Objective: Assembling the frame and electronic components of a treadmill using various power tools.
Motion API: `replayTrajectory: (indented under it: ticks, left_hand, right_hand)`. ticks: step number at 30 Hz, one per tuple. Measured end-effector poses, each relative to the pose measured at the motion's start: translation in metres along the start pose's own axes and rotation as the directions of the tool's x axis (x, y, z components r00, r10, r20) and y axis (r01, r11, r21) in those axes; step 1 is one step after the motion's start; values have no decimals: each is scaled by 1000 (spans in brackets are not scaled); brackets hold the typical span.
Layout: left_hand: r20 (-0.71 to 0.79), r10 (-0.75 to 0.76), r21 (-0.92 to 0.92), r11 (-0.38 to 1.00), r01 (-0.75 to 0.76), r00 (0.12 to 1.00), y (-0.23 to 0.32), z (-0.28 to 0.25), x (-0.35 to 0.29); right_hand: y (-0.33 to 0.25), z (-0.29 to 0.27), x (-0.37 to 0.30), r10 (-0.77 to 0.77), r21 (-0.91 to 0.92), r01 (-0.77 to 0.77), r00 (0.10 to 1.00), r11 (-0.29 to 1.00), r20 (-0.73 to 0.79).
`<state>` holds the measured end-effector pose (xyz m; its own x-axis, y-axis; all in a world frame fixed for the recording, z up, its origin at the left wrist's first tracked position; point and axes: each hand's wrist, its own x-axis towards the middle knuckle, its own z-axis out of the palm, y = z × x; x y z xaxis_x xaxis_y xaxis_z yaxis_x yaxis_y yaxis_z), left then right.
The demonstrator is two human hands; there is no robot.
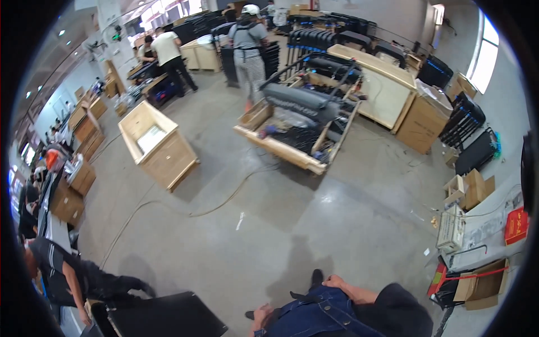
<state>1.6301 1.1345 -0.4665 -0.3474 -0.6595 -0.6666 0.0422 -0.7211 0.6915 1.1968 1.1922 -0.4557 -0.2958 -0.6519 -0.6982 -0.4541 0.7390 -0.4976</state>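
My left hand [261,314] is low in the view, beside the left edge of the dark blue denim apron [317,314] I wear. Part of it is hidden, and its fingers do not show clearly. At the apron's upper right edge is my right hand [335,281], its fingers curled in against the cloth. Whatever they may hold is too small to make out. My shoe [317,275] shows just beyond the apron, on the grey floor [269,236].
Ahead stands a wooden cart [281,149] loaded with dark padded parts; left of it is an open wooden crate [168,151]. A hose [224,199] crosses the floor. One person [62,269] is at lower left by a black panel [163,314], another [250,50] behind the cart. Cartons [424,121] line the right.
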Motion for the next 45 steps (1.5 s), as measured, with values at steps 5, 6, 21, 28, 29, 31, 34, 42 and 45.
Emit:
replayTrajectory:
  ticks: [5,6,21,28,29,31,34,42,45]
  left_hand:
    - [-68,-240,-53,970,237,968,111,170,86]
    - [-71,-283,113,950,290,956,125,193,107]
    - [-143,-468,534,706,466,872,203,430,404]
    - [26,-136,685,724,81,990,294,586,537]
    - [0,-256,356,903,240,967,334,641,543]
    - [90,-241,159,961,225,966,393,675,547]
    - [-4,-94,70,993,95,996,447,699,568]
    - [-606,-177,-437,889,-138,775,310,698,482]
    - [-835,-27,74,984,162,550,218,766,401]
  right_hand:
    - [33,-134,-5,369,659,-295,929,692,28]
    - [39,-158,-5,354,715,-256,935,651,12]
    - [127,-360,138,419,652,-329,908,683,20]
    - [87,-598,297,202,529,-88,966,844,-161]
    - [89,-630,327,244,664,-38,945,746,-220]
    - [22,-697,389,241,586,-140,966,798,-97]
    - [-77,-771,489,-154,311,207,970,928,-187]
    - [-401,-835,670,-708,-114,699,693,706,-135]
    - [-471,-841,725,-795,-114,787,603,606,-66]
